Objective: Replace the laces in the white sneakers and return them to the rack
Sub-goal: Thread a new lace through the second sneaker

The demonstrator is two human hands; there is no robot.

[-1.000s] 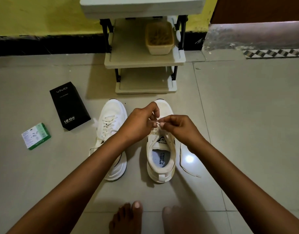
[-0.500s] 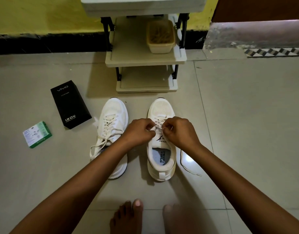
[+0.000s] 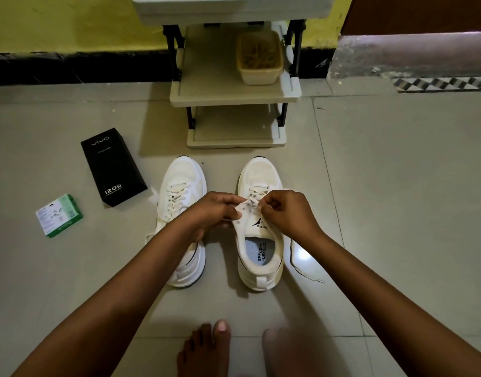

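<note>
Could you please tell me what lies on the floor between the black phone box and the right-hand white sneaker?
In the head view, the left white laced sneaker stands between the black phone box and the right white sneaker.

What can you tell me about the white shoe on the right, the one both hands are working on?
The right sneaker is white with a thick pale sole and a heel pull tab, standing upright on the tiled floor, toe toward the rack. Its insole reads SPEED FLEXIBLE. The left hand holds its eyelet flap; the right hand pinches the lace. One lace end trails on the floor.
</note>
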